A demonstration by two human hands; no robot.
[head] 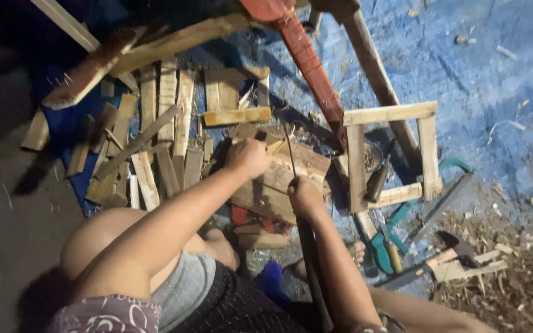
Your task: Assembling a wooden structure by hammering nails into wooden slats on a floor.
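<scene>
Blue tarp (464,68) spreads across the far right of the scene, littered with chips. At far left lies a scatter of short wooden slats (155,123), side by side on the ground. Right of centre sits an open square wooden frame (393,114), with a red bar (309,68) running in from the far side just beside it. Dead centre, a stack of flat boards (279,179) rests in front of the crouching person. Left hand (248,157) is closed on a small piece of wood (272,147) atop the boards. Right hand (305,196) is fisted round a long dark blade (291,157), its tip pointing away over the boards. Near right, a teal-handled saw (380,253) and a hammer (451,243) lie on the ground among shavings.
</scene>
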